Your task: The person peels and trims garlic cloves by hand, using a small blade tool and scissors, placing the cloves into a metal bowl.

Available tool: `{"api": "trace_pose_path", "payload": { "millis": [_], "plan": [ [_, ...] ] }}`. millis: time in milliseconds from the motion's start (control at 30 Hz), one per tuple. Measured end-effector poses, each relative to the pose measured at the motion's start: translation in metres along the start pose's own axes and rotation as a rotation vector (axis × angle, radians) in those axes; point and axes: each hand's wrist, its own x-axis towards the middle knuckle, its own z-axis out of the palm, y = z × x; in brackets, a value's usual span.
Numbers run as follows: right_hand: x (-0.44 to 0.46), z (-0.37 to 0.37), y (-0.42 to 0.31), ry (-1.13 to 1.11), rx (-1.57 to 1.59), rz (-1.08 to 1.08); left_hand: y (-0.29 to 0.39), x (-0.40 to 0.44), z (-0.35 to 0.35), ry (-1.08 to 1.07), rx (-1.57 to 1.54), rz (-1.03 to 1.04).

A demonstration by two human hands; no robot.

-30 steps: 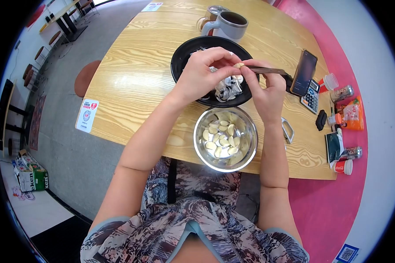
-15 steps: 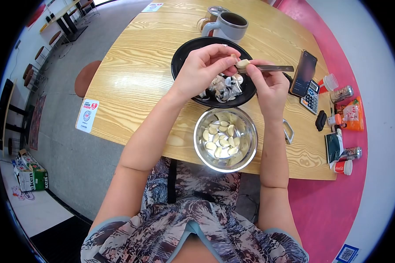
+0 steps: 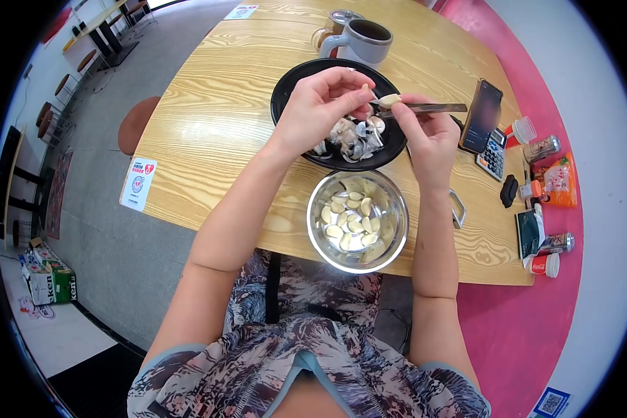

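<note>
Above the black plate, my right hand pinches a pale garlic clove between thumb and finger. The same hand also grips a knife, a thin metal strip whose far end points right. Just left of the clove, my left hand is closed in a pinch on what looks like a scrap of garlic skin, partly hidden by the fingers. Loose garlic skins lie on the plate below. Nearer my body, a shiny steel bowl holds several peeled cloves.
Behind the plate stand a grey mug and a glass jar. To the right are a propped phone, a calculator, a metal handle-like loop, paper cups, shakers and an orange packet along the table's edge.
My left hand has drawn slightly left, away from the clove, and a gap with a pale strand now shows between them. The right hand keeps its hold on the clove and knife.
</note>
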Motion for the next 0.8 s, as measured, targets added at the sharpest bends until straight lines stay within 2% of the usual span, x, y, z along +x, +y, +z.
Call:
{"api": "trace_pose_path", "payload": {
  "millis": [333,533,633,700,800],
  "plan": [
    [0.002,-0.001,0.0,0.086,0.027,-0.025,-0.001,0.001,-0.002,0.062,-0.06,0.009],
    [0.002,-0.001,0.005,0.113,0.037,-0.026,-0.006,0.004,-0.007,0.171,-0.108,0.0],
    [0.001,0.0,0.006,0.016,-0.078,-0.027,-0.007,0.003,-0.009,0.092,-0.157,-0.013],
    [0.0,0.001,0.004,-0.057,-0.204,-0.082,-0.007,0.003,-0.003,-0.022,-0.026,-0.031],
    [0.001,0.002,0.005,-0.052,-0.265,-0.139,-0.001,-0.002,0.006,-0.095,0.122,-0.053]
  ]
}}
